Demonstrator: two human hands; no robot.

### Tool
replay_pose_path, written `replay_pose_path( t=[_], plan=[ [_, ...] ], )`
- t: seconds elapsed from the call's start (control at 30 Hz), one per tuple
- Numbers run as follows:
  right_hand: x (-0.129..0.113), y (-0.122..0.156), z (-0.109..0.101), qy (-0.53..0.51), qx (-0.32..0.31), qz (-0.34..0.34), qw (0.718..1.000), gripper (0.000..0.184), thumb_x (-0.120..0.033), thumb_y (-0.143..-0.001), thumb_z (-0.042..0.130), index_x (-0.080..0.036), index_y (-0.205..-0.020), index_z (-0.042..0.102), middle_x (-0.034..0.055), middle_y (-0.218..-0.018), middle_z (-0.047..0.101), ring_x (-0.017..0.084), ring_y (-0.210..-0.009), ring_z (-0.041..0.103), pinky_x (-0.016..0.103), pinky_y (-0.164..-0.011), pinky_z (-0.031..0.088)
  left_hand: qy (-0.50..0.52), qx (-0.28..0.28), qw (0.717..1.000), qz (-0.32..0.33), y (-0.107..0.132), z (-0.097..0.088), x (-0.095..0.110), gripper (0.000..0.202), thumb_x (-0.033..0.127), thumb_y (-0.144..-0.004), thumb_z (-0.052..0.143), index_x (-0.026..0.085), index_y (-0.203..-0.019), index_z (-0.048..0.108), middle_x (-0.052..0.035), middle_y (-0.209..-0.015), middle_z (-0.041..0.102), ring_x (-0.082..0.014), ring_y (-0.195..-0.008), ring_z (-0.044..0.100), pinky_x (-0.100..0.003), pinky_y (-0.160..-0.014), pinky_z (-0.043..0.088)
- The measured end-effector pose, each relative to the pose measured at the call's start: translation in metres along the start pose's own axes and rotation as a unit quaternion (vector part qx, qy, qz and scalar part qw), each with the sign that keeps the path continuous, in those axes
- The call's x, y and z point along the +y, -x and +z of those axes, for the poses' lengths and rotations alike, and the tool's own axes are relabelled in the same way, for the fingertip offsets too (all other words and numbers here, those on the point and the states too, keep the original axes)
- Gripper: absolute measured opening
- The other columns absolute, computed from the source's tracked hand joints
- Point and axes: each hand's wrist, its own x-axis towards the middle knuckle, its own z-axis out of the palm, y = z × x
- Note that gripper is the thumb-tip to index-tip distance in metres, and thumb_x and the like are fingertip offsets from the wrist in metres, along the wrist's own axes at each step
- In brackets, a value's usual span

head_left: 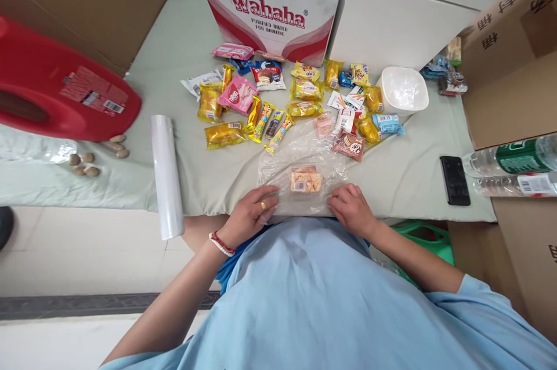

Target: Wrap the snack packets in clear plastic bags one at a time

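Note:
A clear plastic bag [282, 205] lies flat at the table's front edge, close to my body. On or in it, I cannot tell which, sits a small wrapped snack [306, 182] with a barcode. My left hand [256, 209], with a ring and a beaded bracelet, grips the bag's left edge with curled fingers. At the opposite edge, my right hand [353, 210] is closed on the plastic. Beyond the bag lies a pink wrapped snack [324, 125], and a brown snack packet [348, 145] is to its right.
Several snack packets [237, 94] spread across the cloth-covered table before a Wahaha carton [270, 10]. A white bowl [404, 90] stands right. At left are a film roll [167, 178] and a red jug [65, 86]; a phone [455, 180] and bottles [517, 158] lie far right.

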Motion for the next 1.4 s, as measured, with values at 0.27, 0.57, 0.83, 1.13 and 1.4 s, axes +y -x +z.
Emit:
replay_pose_path(
  t=[0.27,0.57,0.83,1.13,1.4],
  plan=[
    [0.018,-0.034,-0.026,-0.12,-0.009,-0.011,0.993,0.02,-0.023,-0.105,0.045,-0.021,-0.104,0.065,0.0119,-0.107,0.066,0.023,-0.094,0.061,0.037,-0.081,0.05,0.083,0.04,0.993,-0.07,-0.019,-0.01,0.009,0.021,0.036,-0.102,0.056,0.023,-0.097,0.07,-0.0101,-0.122,0.073,-0.0223,-0.109,0.072,-0.037,-0.095,0.057],
    [0.032,-0.068,-0.031,-0.128,-0.044,-0.083,0.987,0.011,-0.022,-0.095,0.058,-0.023,-0.095,0.069,0.0139,-0.146,0.06,0.033,-0.132,0.054,0.054,-0.108,0.047,0.143,0.13,0.967,-0.168,-0.035,0.002,0.011,0.038,0.051,-0.102,0.052,0.022,-0.083,0.066,-0.0098,-0.109,0.075,-0.0216,-0.099,0.07,-0.036,-0.091,0.054],
    [0.048,-0.107,-0.024,-0.294,-0.136,-0.158,0.933,0.016,-0.03,-0.097,0.056,-0.024,-0.084,0.063,0.0112,-0.125,0.074,0.025,-0.119,0.065,0.046,-0.106,0.05,0.148,0.173,0.945,-0.234,-0.04,0.007,0.004,0.039,0.049,-0.102,0.052,0.022,-0.082,0.071,-0.0046,-0.087,0.071,-0.0187,-0.082,0.065,-0.031,-0.078,0.049],
    [0.047,-0.11,-0.008,-0.43,-0.103,-0.012,0.897,0.037,-0.049,-0.102,0.057,-0.021,-0.078,0.059,0.0114,-0.11,0.071,0.021,-0.102,0.067,0.04,-0.096,0.053,0.146,0.233,0.895,-0.351,-0.047,0.019,-0.006,0.037,0.051,-0.098,0.057,0.023,-0.078,0.071,-0.0017,-0.077,0.069,-0.0184,-0.07,0.059,-0.032,-0.071,0.046],
    [0.042,-0.103,-0.005,-0.389,-0.078,0.06,0.916,0.023,-0.027,-0.093,0.06,-0.021,-0.07,0.056,0.0085,-0.107,0.075,0.021,-0.097,0.069,0.037,-0.09,0.052,0.059,0.345,0.885,-0.308,-0.048,0.015,0.005,0.03,0.046,-0.093,0.066,0.021,-0.109,0.061,-0.0126,-0.12,0.061,-0.026,-0.109,0.063,-0.04,-0.085,0.055]
  ],
)
